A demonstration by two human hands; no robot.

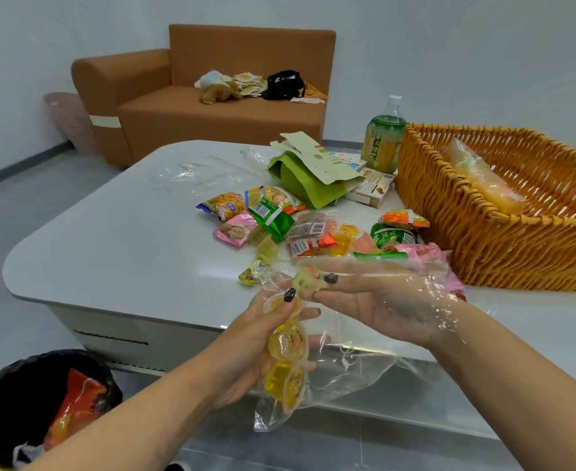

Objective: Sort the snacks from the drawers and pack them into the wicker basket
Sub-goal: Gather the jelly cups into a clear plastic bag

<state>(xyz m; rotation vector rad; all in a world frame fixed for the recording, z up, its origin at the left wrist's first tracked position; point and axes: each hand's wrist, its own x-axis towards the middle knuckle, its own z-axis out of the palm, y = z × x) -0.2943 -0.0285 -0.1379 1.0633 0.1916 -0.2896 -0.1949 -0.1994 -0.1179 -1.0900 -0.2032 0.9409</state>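
**Two hands on a clear bag of jelly cups, basket at right**

Two hands at work above the near table edge. Left hand [263, 338] curled round a clear plastic bag [334, 368], thumb pressed on top, several yellow jelly cups [285, 363] stacked inside the grip. Right hand [375, 300] palm up, partly inside the bag's loose film, thumb and fingertips pinching a single pale jelly cup [305, 279] just above the left thumb. Bag tail hanging crumpled below both hands.

Just beyond the hands, on the white table [110, 253]: a scatter of snack packets [269, 217] in green, pink, orange and blue, with loose jelly cups among them. Further back, a green paper bag [300, 183] lying torn open, a small flat box [371, 188] beside it, and a green-labelled drink bottle [383, 141] standing upright against the basket wall. More clear film [198, 171] lying flat toward the far left of the table.

Wicker basket [449, 212] on the right side of the table, one clear pack of yellowish snacks [483, 178] inside.

Lower left, a bin with a black liner [15, 385] holding red wrappers. Behind the table, a brown sofa [212, 107] with soft toys, papers and a black bag on the seat; a pink basket [69, 120] on the floor by its arm.
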